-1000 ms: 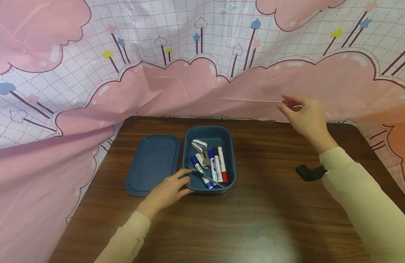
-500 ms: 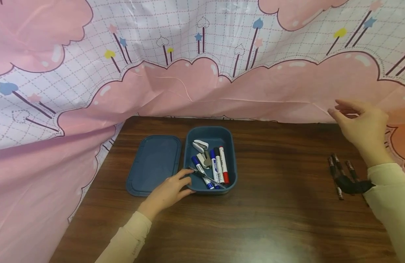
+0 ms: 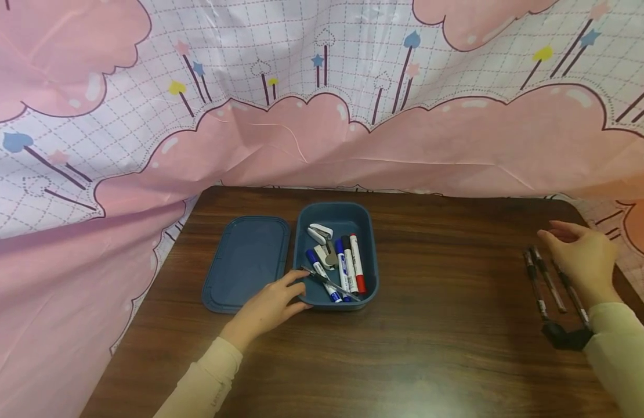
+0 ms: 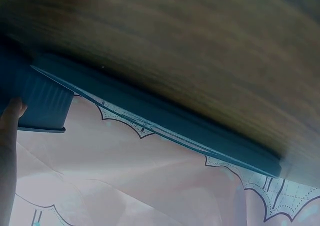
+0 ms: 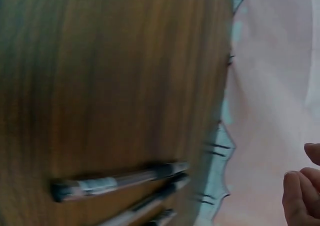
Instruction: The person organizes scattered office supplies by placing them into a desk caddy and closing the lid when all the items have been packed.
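Observation:
An open blue box stands mid-table and holds several markers, a small white stapler and a thin pen. Its lid lies flat just to the left. My left hand rests against the box's front-left corner, fingers loose; in the left wrist view one fingertip touches the box wall. At the table's right end my right hand hovers, relaxed and holding nothing, just over three dark pens. In the right wrist view the pens lie close together, with the fingertips off to the side.
The brown wooden table is backed and flanked by a pink and white patterned cloth that drapes over its far and left edges. A black wrist mount sits on my right sleeve. The pens lie near the table's right edge.
My right hand has swung from above the table's middle right to the far right and dropped low over the three pens. The left hand and box have stayed still.

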### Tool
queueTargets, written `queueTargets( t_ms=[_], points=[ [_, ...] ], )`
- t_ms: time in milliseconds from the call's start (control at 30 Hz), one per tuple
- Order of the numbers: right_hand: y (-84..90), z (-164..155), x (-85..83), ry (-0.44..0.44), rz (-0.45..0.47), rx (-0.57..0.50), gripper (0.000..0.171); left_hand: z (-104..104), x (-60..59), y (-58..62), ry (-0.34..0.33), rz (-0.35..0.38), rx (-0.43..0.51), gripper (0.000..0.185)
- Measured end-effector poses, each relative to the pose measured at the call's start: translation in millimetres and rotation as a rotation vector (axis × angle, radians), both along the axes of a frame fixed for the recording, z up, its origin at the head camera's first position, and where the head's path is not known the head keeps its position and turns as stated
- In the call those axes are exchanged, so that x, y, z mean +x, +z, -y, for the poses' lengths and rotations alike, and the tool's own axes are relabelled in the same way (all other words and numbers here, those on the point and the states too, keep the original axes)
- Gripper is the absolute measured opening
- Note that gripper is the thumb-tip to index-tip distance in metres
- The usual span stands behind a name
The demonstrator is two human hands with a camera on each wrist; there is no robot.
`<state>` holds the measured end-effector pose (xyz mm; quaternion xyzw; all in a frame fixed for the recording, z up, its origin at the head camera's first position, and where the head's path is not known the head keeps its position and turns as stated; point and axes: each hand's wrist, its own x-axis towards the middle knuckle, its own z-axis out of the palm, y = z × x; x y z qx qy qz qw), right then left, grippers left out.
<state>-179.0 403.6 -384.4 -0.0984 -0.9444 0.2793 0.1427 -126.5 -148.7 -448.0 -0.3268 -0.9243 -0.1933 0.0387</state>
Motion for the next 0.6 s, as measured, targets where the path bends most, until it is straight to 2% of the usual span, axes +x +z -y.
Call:
queueTargets(
  t_ms=[233,400,600],
  points=[
    [-23.0,-8,2.0,-0.022,0.110,-0.039,0.060,0,0.0,0.0,-0.005,-0.009,0.003,0.017],
    [-32.0,-8,4.0,-0.039,0.164,-0.081,0.062,-1,0.3,1.0,-0.002,-0.009,0.000,0.018],
    [-37.3,-6,4.9,-0.047,0.187,-0.040,0.057,0,0.6,1.2,0.008,0.007,-0.011,0.017]
  ],
)
